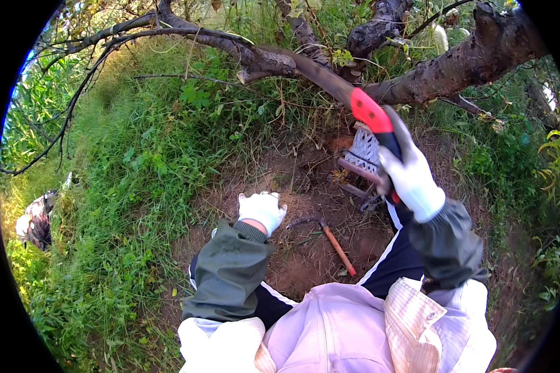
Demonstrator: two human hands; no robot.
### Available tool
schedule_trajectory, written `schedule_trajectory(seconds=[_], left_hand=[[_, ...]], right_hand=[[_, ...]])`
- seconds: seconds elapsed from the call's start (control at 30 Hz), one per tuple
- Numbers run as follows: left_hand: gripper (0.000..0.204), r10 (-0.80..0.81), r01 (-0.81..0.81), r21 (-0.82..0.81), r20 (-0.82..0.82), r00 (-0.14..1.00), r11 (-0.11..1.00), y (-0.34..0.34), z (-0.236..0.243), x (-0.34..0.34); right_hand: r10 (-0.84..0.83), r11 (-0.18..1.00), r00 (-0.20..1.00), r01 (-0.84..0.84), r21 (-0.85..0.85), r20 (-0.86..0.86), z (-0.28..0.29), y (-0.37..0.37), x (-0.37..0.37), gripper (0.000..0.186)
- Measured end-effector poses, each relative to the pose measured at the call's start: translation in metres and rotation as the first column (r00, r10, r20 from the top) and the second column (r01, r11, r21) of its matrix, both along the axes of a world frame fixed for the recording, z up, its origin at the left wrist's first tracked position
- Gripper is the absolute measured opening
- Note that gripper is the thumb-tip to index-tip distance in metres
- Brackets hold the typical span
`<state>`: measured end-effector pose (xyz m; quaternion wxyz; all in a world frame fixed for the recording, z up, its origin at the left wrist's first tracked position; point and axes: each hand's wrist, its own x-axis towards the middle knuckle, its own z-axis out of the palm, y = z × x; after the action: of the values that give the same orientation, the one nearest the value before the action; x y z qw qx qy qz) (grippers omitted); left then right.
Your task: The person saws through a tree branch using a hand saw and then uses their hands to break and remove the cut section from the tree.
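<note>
My right hand (412, 173), in a white glove, grips the black and red handle of a pruning saw (368, 113). Its long curved blade reaches up and left, its far part blurred against a cut-ended branch (264, 64). Whether the teeth touch the wood is hard to tell. My left hand (262, 210), also gloved in white, is held over the bare soil with fingers curled and nothing visible in them. Between my legs lies a hand tool (338, 250) with an orange-brown handle and a thin curved dark head. A whitish lattice-like object (363, 152) sits partly behind my right hand.
A thick tree limb (445, 74) crosses the upper right, and thin bare twigs (74, 102) hang down at the left. Tall grass (124, 186) borders the soil patch. A dark patterned shape with white (38, 222), unclear in kind, stands in the grass far left.
</note>
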<state>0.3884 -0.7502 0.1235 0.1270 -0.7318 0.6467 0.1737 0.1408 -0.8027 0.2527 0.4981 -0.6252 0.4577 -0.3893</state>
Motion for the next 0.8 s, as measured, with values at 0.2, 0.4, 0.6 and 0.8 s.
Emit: schedule_trajectory(seconds=[0.2, 0.4, 0.6, 0.8], left_hand=[[0.041, -0.142, 0.131, -0.222, -0.035, 0.989, 0.966, 0.003, 0.011, -0.021], [0.049, 0.017, -0.026, -0.091, -0.094, 0.995, 0.995, -0.016, -0.009, -0.007], [0.055, -0.185, -0.122, -0.475, -0.548, 0.816, 0.871, -0.027, -0.019, -0.028], [0.056, -0.414, -0.452, -0.516, -0.855, 0.312, 0.727, -0.036, -0.009, -0.081]], right_hand=[[0.027, 0.996, 0.998, -0.032, -0.085, -0.057, 0.023, -0.022, -0.001, 0.064], [0.07, 0.996, 0.997, -0.069, -0.056, 0.018, -0.019, -0.064, 0.04, 0.071], [0.075, 0.96, 0.997, -0.062, -0.274, 0.037, -0.062, -0.067, 0.032, 0.078], [0.092, 0.989, 0.942, -0.05, -0.136, 0.323, -0.099, -0.019, 0.026, 0.068]])
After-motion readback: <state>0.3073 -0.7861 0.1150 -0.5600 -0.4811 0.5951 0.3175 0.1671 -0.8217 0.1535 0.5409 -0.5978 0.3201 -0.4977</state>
